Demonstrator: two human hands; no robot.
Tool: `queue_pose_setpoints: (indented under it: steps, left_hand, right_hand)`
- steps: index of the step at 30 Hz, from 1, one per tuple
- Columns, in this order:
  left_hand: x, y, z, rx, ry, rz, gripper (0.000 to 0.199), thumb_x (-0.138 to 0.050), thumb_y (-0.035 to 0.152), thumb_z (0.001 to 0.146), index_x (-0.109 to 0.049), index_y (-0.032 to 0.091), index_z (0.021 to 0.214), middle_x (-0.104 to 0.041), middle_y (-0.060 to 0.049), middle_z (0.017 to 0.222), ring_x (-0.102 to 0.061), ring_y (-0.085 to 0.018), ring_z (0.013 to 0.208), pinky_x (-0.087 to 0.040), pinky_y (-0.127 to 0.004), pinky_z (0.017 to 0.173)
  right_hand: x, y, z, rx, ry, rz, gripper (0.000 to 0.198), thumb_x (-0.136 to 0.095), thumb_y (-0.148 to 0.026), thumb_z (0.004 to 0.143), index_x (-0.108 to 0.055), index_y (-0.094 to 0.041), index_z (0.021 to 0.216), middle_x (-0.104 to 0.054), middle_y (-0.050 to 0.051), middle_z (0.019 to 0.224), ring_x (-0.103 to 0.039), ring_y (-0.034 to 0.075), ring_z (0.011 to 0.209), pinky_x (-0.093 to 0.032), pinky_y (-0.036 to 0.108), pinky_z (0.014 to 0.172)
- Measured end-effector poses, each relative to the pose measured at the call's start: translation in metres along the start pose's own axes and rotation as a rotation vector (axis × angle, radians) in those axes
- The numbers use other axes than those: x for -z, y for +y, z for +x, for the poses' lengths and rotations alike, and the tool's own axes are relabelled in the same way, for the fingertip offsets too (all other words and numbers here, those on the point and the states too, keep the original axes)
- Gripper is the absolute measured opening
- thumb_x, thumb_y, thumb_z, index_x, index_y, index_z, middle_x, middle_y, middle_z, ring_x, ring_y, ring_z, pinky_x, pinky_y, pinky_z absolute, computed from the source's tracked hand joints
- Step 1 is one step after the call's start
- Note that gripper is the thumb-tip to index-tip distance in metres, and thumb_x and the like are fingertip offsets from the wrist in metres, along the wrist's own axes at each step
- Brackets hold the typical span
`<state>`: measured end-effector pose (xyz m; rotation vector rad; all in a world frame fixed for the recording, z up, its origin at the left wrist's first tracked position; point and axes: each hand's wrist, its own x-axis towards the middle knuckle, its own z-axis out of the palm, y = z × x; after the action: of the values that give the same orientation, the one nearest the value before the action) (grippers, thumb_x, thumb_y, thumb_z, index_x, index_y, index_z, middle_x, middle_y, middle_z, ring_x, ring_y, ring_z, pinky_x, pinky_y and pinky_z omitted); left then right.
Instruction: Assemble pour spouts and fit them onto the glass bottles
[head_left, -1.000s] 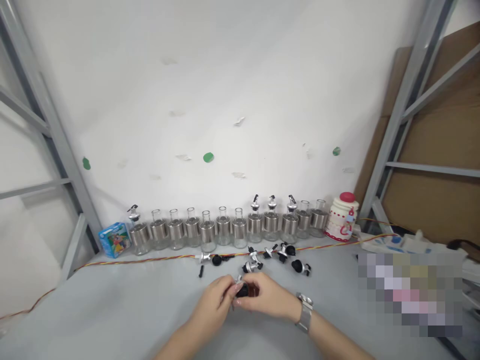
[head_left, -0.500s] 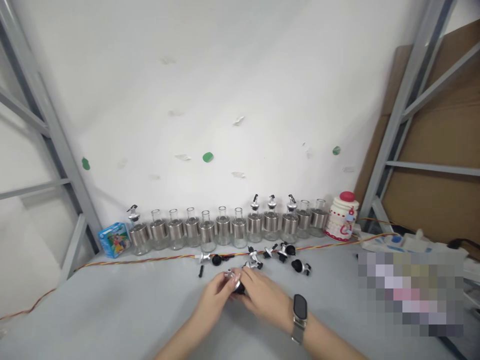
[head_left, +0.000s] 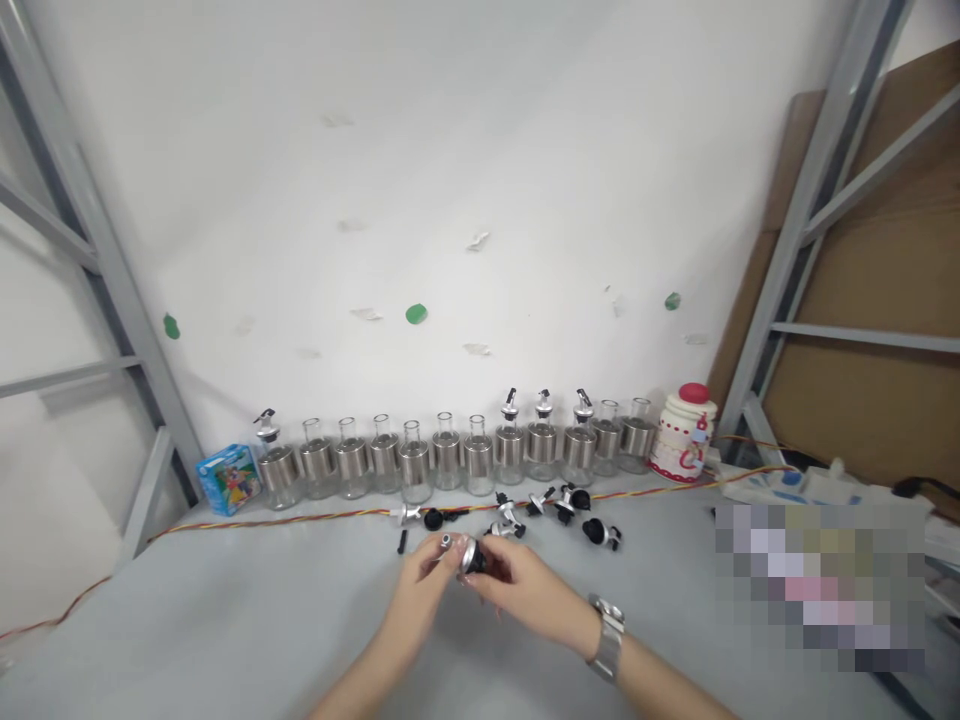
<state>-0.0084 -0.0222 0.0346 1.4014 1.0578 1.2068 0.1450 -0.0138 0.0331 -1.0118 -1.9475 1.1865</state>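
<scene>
Low over the grey table, my left hand (head_left: 421, 578) pinches a silver-and-black bottle pour spout (head_left: 469, 556) by its metal end. My right hand (head_left: 536, 588) closes on the black stopper side of the same spout, its fingertips partly hidden. Just beyond my hands lie several loose pour spouts (head_left: 508, 509) and a small black lever piece (head_left: 403, 542). A row of glass bottles with steel sleeves (head_left: 414, 462) stands along the wall. Some bottles, such as one right of centre (head_left: 542, 440), carry pour spouts; others have bare necks.
A blue picture box (head_left: 229, 478) stands left of the bottles. A white jar with a red lid (head_left: 682, 435) is at the right end. Twisted red-yellow wire (head_left: 300, 519) crosses the table before the bottles. A white power strip (head_left: 806, 485) lies at right, behind a pixelated patch.
My right hand has rolled over at the wrist, so the watch face points away. The spout has turned and shows more of its metal side between my hands.
</scene>
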Motion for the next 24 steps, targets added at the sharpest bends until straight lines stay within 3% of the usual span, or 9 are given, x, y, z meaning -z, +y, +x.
queue_pose_setpoints:
  steps: [3,6,9,11,14,18,24]
  left_hand:
    - [-0.001,-0.003,0.002,0.086,-0.014,-0.146,0.03,-0.059,0.041,0.07,-0.068,0.014,0.081,-0.067,-0.003,0.075,-0.057,-0.02,0.079,-0.04,-0.03,0.079]
    - [-0.001,-0.004,0.003,0.138,-0.065,-0.346,0.031,-0.064,0.036,0.067,-0.068,0.014,0.088,-0.068,-0.007,0.086,-0.057,-0.021,0.088,-0.037,-0.033,0.087]
    - [-0.001,-0.004,0.002,0.164,-0.066,-0.433,0.03,-0.068,0.033,0.065,-0.068,0.013,0.087,-0.068,-0.01,0.091,-0.056,-0.023,0.095,-0.036,-0.033,0.09]
    - [0.0,-0.004,0.001,0.183,-0.053,-0.47,0.026,-0.068,0.03,0.065,-0.069,0.013,0.084,-0.067,-0.011,0.094,-0.054,-0.024,0.099,-0.035,-0.032,0.09]
    - [0.002,-0.003,0.0,0.22,-0.061,-0.504,0.016,-0.069,0.027,0.065,-0.069,0.013,0.075,-0.068,-0.01,0.091,-0.057,-0.023,0.093,-0.039,-0.03,0.081]
    - [0.006,0.003,-0.002,0.231,-0.156,-0.513,0.015,-0.067,0.027,0.067,-0.068,0.013,0.072,-0.068,-0.009,0.084,-0.059,-0.022,0.082,-0.04,-0.027,0.07]
    - [0.008,0.016,-0.01,0.192,-0.304,-0.621,0.01,-0.069,0.025,0.064,-0.068,0.014,0.066,-0.067,-0.007,0.078,-0.055,-0.024,0.096,-0.036,-0.03,0.086]
  right_hand:
    - [0.002,-0.007,-0.004,0.085,0.068,-0.202,0.01,-0.05,-0.027,0.078,-0.052,-0.019,0.082,-0.051,-0.002,0.067,-0.049,0.012,0.06,-0.038,0.022,0.054]
    - [0.002,-0.01,-0.008,0.142,0.115,-0.422,0.012,-0.051,-0.024,0.077,-0.053,-0.019,0.088,-0.055,0.001,0.075,-0.049,0.013,0.064,-0.037,0.024,0.058]
    - [-0.002,-0.006,-0.008,0.148,0.145,-0.483,0.008,-0.05,-0.024,0.077,-0.054,-0.018,0.08,-0.055,0.001,0.072,-0.049,0.013,0.062,-0.036,0.024,0.057]
    - [-0.006,-0.002,-0.006,0.137,0.135,-0.37,0.012,-0.05,-0.026,0.078,-0.053,-0.017,0.071,-0.053,-0.001,0.065,-0.048,0.012,0.059,-0.036,0.023,0.054]
    - [-0.01,-0.001,-0.002,0.031,0.017,0.019,0.023,-0.05,-0.034,0.077,-0.05,-0.016,0.062,-0.047,-0.004,0.053,-0.047,0.009,0.047,-0.036,0.02,0.046]
    - [-0.012,-0.006,-0.001,-0.086,-0.106,0.403,0.031,-0.06,-0.04,0.067,-0.05,-0.013,0.055,-0.051,-0.003,0.045,-0.046,0.007,0.034,-0.032,0.018,0.035]
    - [-0.02,-0.011,-0.006,-0.198,-0.241,0.798,0.026,-0.066,-0.032,0.058,-0.055,-0.01,0.054,-0.055,0.0,0.043,-0.046,0.007,0.029,-0.03,0.016,0.027]
